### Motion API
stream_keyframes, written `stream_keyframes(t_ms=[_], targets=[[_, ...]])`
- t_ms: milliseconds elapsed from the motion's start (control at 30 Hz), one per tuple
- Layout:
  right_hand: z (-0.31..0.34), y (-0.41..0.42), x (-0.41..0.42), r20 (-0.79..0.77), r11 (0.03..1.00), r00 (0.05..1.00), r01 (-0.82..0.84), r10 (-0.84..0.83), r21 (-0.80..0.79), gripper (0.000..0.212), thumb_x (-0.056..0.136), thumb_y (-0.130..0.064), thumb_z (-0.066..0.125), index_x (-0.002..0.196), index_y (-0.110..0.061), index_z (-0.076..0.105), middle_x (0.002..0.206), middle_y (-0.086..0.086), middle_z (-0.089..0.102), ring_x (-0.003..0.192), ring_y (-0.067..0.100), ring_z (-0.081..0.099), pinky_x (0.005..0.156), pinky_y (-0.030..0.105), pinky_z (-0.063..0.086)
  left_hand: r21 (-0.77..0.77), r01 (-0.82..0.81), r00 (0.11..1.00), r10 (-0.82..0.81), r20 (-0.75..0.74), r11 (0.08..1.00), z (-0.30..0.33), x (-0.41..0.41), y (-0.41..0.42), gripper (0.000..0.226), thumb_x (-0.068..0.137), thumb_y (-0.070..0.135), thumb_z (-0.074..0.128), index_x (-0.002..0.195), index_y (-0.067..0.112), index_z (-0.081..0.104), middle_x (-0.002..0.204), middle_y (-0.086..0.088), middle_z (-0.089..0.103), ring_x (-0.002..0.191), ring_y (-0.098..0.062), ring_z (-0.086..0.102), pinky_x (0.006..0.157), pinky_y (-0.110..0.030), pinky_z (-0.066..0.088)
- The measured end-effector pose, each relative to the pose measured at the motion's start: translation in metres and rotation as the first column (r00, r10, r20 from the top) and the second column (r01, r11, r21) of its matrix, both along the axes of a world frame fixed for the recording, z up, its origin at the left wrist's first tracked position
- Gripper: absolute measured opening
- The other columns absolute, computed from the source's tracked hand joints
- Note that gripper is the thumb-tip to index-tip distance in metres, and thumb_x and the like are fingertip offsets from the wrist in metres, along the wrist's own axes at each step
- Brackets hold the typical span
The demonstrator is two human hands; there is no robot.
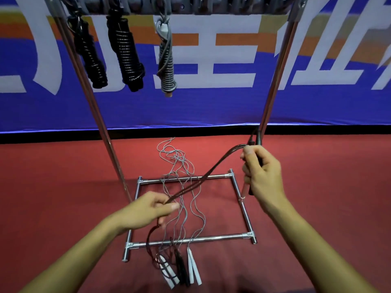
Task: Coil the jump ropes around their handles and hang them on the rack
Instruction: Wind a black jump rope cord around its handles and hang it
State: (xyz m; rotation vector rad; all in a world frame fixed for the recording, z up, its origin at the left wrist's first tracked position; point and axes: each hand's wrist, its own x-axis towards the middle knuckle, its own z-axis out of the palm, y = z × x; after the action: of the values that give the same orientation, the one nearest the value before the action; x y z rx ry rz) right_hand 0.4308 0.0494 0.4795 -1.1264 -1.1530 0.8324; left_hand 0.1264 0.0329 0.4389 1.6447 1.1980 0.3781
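My right hand (261, 172) grips a pair of dark jump-rope handles (258, 137) held upright beside the rack's right post. Their dark rope (208, 173) runs down and left to my left hand (148, 208), which pinches it between thumb and fingers; the rest trails to the floor. Three coiled ropes hang from the rack's top bar (190, 7): two black ones (124, 51) and a grey one (166, 58). Loose grey ropes (179, 187) lie tangled on the floor, with white handles (193, 266) and black handles (182, 268) near me.
The metal rack has two slanted posts (275, 77) and a rectangular base frame (190, 241) on the red floor. A blue banner with white characters (211, 102) stands behind it. The loose ropes cross the base frame.
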Motion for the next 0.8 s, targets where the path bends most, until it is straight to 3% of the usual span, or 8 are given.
stream_keyframes(t_ms=[67,133,200,300,433,567,633,800], targets=[[-0.005,-0.001,0.005,0.044,0.999,0.999,0.014,-0.012,-0.03,0.03,0.108,-0.027,0.057,0.081,-0.016,0.061,0.058,0.002,0.03,0.051,0.017,0.025,0.049,0.026,0.022,0.001,-0.105,0.978,0.103,0.179,0.994,0.006,-0.004,0.001,0.045,0.103,0.039,0.065,0.076,0.003,0.061,0.059,-0.006,0.048,0.058,-0.019,0.053,0.076,-0.034,0.058],[-0.013,-0.001,0.011,0.172,0.998,0.984,0.056,-0.049,-0.041,0.027,0.106,-0.028,0.06,0.083,-0.019,0.069,0.053,-0.009,0.041,0.049,0.011,0.035,0.051,0.026,0.029,0.007,-0.239,0.922,0.224,0.317,0.971,0.017,-0.002,0.003,0.047,0.105,0.043,0.061,0.079,0.004,0.065,0.059,-0.005,0.034,0.056,-0.019,0.041,0.066,-0.038,0.059],[-0.017,0.001,0.019,0.279,0.994,0.96,0.056,-0.029,-0.09,0.017,0.103,-0.025,0.066,0.094,-0.016,0.078,0.054,-0.019,0.054,0.05,0.001,0.045,0.055,0.02,0.036,0.03,-0.377,0.861,0.338,0.38,0.926,0.028,0.003,0.008,0.046,0.106,0.042,0.055,0.076,0.009,0.066,0.06,-0.004,0.028,0.055,-0.018,0.031,0.049,-0.029,0.041],[-0.022,0.006,0.028,0.09,0.942,0.995,-0.019,0.052,-0.335,0.018,0.094,-0.021,0.074,0.109,-0.015,0.08,0.063,-0.012,0.058,0.058,0.009,0.043,0.053,0.024,0.032,0.02,-0.497,0.81,0.455,0.37,0.867,0.036,0.008,0.017,0.046,0.105,0.041,0.058,0.068,0.015,0.064,0.058,0.002,0.026,0.058,-0.015,0.017,0.052,-0.027,0.015],[-0.011,0.006,0.018,0.022,0.928,0.995,-0.086,0.101,-0.363,0.024,0.096,-0.02,0.063,0.11,-0.028,0.081,0.063,-0.005,0.046,0.065,0.025,0.038,0.051,0.026,0.025,0.318,-0.357,0.934,0.341,0.107,0.878,0.038,0.023,0.021,0.049,0.106,0.041,0.06,0.069,0.01,0.07,0.052,0.007,0.039,0.048,-0.011,0.029,0.047,-0.027,0.022],[-0.007,-0.013,-0.025,0.429,0.928,0.824,-0.304,0.37,-0.217,0.026,0.099,-0.048,0.065,0.12,-0.038,0.075,0.094,-0.014,0.068,0.094,0.001,0.062,0.086,0.016,0.045,0.415,-0.133,0.984,0.17,-0.052,0.9,0.037,0.055,0.018,0.044,0.105,0.043,0.058,0.067,0.023,0.069,0.051,0.004,0.047,0.049,-0.008,0.038,0.055,-0.034,0.034],[-0.014,-0.016,-0.046,0.537,0.885,0.706,-0.406,0.461,-0.226,0.024,0.105,-0.049,0.054,0.106,-0.035,0.074,0.085,-0.011,0.062,0.09,0.007,0.055,0.083,0.023,0.042,0.405,-0.129,0.987,0.157,-0.036,0.905,0.035,0.061,0.021,0.043,0.104,0.042,0.056,0.065,0.027,0.067,0.053,0.007,0.049,0.052,-0.011,0.04,0.057,-0.035,0.035],[-0.012,-0.002,-0.051,0.559,0.918,0.738,-0.375,0.379,-0.128,0.017,0.104,-0.033,0.063,0.091,-0.033,0.074,0.084,-0.007,0.064,0.081,0.009,0.059,0.074,0.022,0.041,0.286,-0.262,0.961,0.224,0.161,0.922,0.042,0.056,0.021,0.06,0.107,0.057,0.048,0.067,0.015,0.066,0.054,0.006,0.049,0.053,-0.015,0.039,0.057,-0.031,0.032]])
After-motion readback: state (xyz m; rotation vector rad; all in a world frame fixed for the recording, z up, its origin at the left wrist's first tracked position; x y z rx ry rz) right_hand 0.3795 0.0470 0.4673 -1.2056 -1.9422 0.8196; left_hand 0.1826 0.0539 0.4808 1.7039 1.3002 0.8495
